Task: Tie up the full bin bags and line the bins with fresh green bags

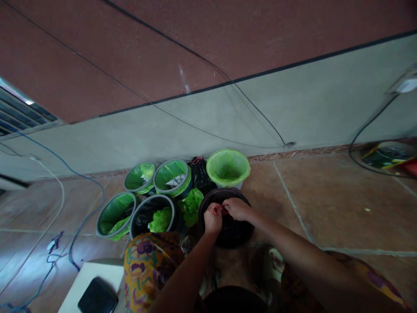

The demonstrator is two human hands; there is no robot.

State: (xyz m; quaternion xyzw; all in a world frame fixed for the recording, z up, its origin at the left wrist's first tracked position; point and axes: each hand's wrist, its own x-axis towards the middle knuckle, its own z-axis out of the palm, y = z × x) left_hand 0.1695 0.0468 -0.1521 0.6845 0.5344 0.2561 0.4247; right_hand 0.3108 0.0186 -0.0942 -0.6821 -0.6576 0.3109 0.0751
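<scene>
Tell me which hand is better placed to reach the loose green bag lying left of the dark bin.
Left, probably: the left hand sits nearer the loose green bag; the right hand would cross over it.

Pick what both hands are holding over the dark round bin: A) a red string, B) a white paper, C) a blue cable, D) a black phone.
A: the left hand and right hand pinch a thin red string over the dark round bin lined with black plastic.

Head view, steeply down, close overhead
</scene>
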